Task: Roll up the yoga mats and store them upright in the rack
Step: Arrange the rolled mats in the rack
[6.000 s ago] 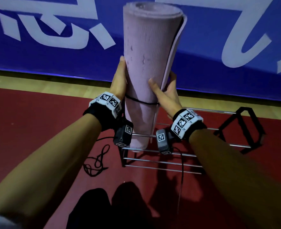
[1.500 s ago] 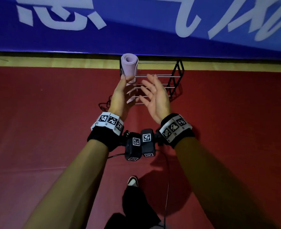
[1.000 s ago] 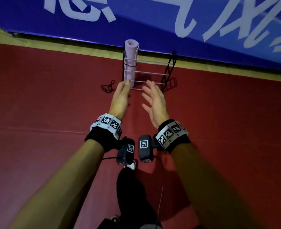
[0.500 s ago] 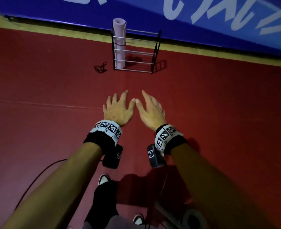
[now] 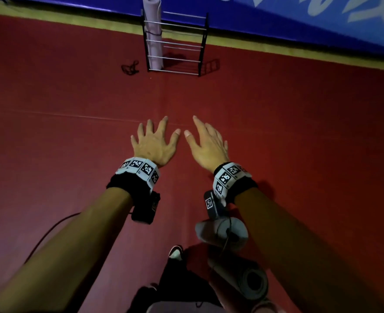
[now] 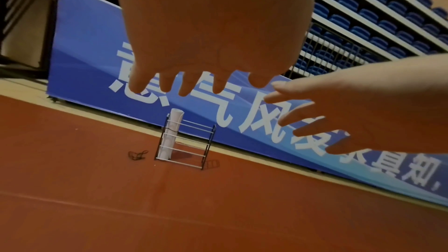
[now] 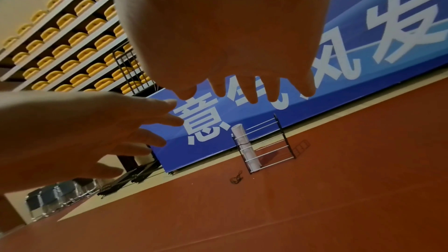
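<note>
A pale purple rolled mat (image 5: 153, 30) stands upright at the left end of the black wire rack (image 5: 203, 41), far ahead by the blue banner; the mat (image 6: 172, 135) and the rack (image 6: 208, 145) also show small in the left wrist view, and the mat (image 7: 246, 148) in the right wrist view. My left hand (image 5: 156, 141) and right hand (image 5: 205, 143) hover side by side over the red floor, fingers spread, holding nothing. Two rolled grey mats lie on the floor under my right forearm, one (image 5: 226, 233) nearer the wrist, another (image 5: 249, 282) beside my legs.
A black cord (image 5: 130, 67) lies tangled on the floor left of the rack. The blue banner (image 5: 299, 21) runs along the far wall above a yellow strip. My dark trousers and a shoe (image 5: 175, 253) show at the bottom. Open red floor separates me from the rack.
I have backed away from the rack after leaving the purple mat standing in it. My hands turned palm down and drew apart a little. Two rolled grey mats came into view by my feet.
</note>
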Tool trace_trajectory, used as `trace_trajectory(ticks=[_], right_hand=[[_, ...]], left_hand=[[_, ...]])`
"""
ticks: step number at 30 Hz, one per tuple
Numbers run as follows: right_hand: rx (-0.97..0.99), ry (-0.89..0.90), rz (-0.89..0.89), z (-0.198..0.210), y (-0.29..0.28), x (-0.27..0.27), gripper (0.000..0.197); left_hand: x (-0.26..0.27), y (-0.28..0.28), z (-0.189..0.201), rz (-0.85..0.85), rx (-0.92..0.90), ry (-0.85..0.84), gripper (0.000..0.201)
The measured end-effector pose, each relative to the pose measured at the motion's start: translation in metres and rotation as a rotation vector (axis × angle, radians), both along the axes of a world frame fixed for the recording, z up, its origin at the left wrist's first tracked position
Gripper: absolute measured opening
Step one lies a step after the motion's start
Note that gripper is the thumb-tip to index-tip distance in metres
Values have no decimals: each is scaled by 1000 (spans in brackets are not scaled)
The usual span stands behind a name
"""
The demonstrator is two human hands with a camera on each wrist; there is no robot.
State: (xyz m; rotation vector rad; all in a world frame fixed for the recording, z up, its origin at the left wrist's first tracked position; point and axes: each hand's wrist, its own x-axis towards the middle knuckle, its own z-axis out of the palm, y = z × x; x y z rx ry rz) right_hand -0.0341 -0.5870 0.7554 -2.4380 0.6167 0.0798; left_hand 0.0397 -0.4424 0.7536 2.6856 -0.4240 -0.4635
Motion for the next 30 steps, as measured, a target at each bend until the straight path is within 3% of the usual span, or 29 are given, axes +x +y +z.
trace_trajectory(ticks=[6, 10, 15, 22, 30], right_hand=[[-79, 27, -51, -32, -5, -78, 63], [-99, -64, -22, -70, -8, -132, 76], [-67, -75, -87, -94, -16, -184, 68], [-52, 150, -179, -174, -54, -221, 63], [1, 273, -278, -271, -78, -248, 64]], left_hand=[[-71, -1, -26, -71, 13, 18, 70], [-130, -10, -53, -130, 69, 23, 69], [-179, -26, -89, -180, 32, 31, 69], [-216, -64, -171, -260, 21, 229, 73], [-248, -113, -271, -282, 78, 321, 74]])
